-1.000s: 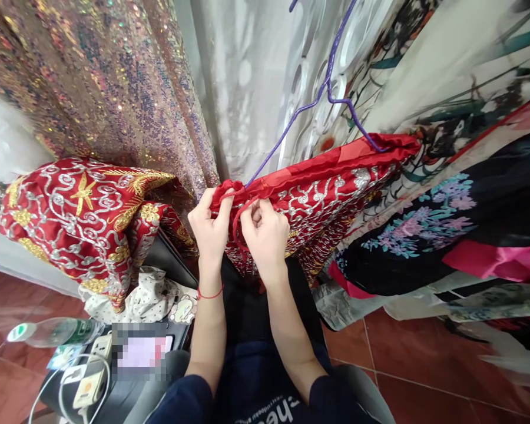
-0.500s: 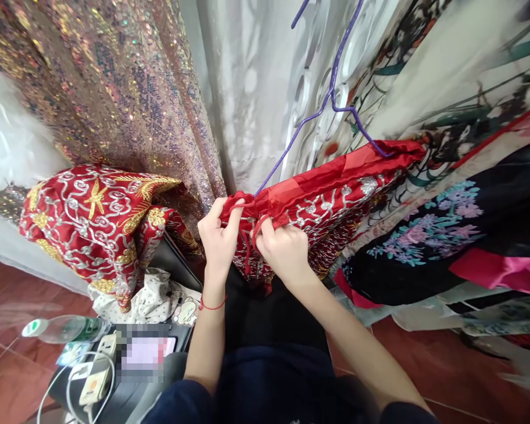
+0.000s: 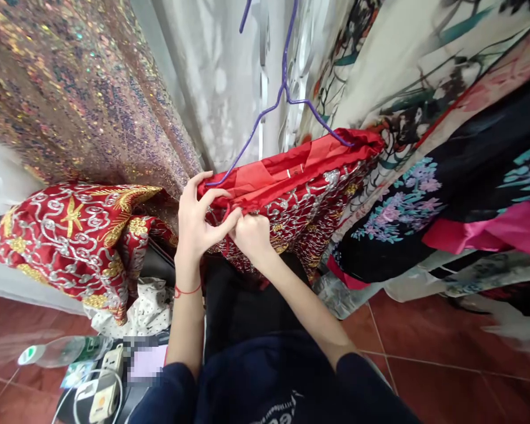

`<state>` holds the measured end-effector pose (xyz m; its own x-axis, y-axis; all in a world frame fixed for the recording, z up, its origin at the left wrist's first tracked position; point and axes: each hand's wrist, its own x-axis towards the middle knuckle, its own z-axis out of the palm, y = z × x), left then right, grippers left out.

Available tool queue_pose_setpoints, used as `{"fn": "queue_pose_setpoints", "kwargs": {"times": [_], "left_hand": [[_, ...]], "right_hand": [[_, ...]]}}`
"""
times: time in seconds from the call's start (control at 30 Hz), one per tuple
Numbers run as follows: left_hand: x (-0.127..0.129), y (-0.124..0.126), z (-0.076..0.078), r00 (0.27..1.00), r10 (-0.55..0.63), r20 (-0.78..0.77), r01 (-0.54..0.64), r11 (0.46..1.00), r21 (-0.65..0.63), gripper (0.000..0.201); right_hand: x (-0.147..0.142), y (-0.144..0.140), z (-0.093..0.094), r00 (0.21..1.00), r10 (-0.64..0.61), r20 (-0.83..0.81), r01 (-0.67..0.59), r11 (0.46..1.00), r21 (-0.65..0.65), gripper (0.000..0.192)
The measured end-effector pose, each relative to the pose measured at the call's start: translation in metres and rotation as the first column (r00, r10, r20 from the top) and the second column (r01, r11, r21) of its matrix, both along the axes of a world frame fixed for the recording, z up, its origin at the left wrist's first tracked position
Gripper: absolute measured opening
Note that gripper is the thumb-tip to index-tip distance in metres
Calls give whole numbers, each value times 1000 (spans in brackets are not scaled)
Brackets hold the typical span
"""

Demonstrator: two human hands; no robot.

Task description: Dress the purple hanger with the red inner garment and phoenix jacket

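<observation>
Probably soft and slippery, the red garment [image 3: 300,203] is best held by its waistband [image 3: 287,168], which the left hand [image 3: 198,221] grasps loosely; the right hand [image 3: 252,234] is clenched, contents hard to see.

Left grip [image 3: 198,218]: fingers parted and slightly bent, pointing away from me and a little to the right.
Left forefinger [image 3: 216,195]: reaches to the right, a wide gap below it.
Left thumb [image 3: 223,228]: stretched clear of that finger, its tip at my other hand; whether they touch, I cannot tell.
Right grip [image 3: 251,232]: curled into a fist, beside the left and slightly nearer to me.
Left forearm [image 3: 186,330]: runs almost straight out from my body.
Right forearm [image 3: 309,306]: slants inward across my front.
Right wrist [image 3: 268,259]: roughly in line with that forearm.
</observation>
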<state>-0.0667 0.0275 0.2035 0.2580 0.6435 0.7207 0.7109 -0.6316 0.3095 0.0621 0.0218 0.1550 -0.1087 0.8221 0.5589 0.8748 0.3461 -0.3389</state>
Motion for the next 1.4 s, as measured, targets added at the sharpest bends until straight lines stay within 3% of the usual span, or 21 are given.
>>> {"fn": "queue_pose_setpoints", "kwargs": {"times": [0.13, 0.33, 0.5, 0.7, 0.83, 0.9, 1.03, 1.17, 1.3, 1.4], "left_hand": [[0, 4, 7, 997, 37, -64, -39, 999, -34, 32], [5, 8, 3, 990, 116, -77, -117, 993, -9, 21], [13, 8, -3, 985, 171, -4, -171, 985, 12, 10], [13, 4, 6, 980, 188, 61, -185, 981, -52, 16], [3, 6, 14, 996, 75, -39, -77, 995, -66, 18], [-1, 7, 16, 994, 33, -100, -39, 997, -63, 19], [0, 7, 11, 990, 15, -144, -16, 1000, -6, 18], [3, 16, 6, 994, -9, -113, 16, 998, 57, 16], [5, 29, 3, 996, 45, -75, -37, 994, 105, 18], [8, 33, 1, 993, 96, -68, -85, 986, 147, 20]], "right_hand": [[-6, 6, -1, 993, -73, -96, 64, 994, -92, 27], [0, 7, -8, 901, -185, -392, 177, 983, -57, 31], [1, 3, -4, 739, 92, -667, -102, 994, 23, 19], [-8, -6, 10, 566, 145, -812, -207, 978, 31, 19], [-7, -11, 6, 426, 212, -880, -424, 906, 13, 20], [-3, -12, -1, 391, 225, -892, -491, 871, 5, 22], [7, -10, -7, 364, 222, -904, -535, 845, -8, 21], [6, 1, 2, 286, 228, -931, -583, 813, 20, 24], [-5, 12, 13, 180, 205, -962, -573, 817, 67, 32], [-12, 13, 13, 157, 151, -976, -540, 841, 43, 37]]}}
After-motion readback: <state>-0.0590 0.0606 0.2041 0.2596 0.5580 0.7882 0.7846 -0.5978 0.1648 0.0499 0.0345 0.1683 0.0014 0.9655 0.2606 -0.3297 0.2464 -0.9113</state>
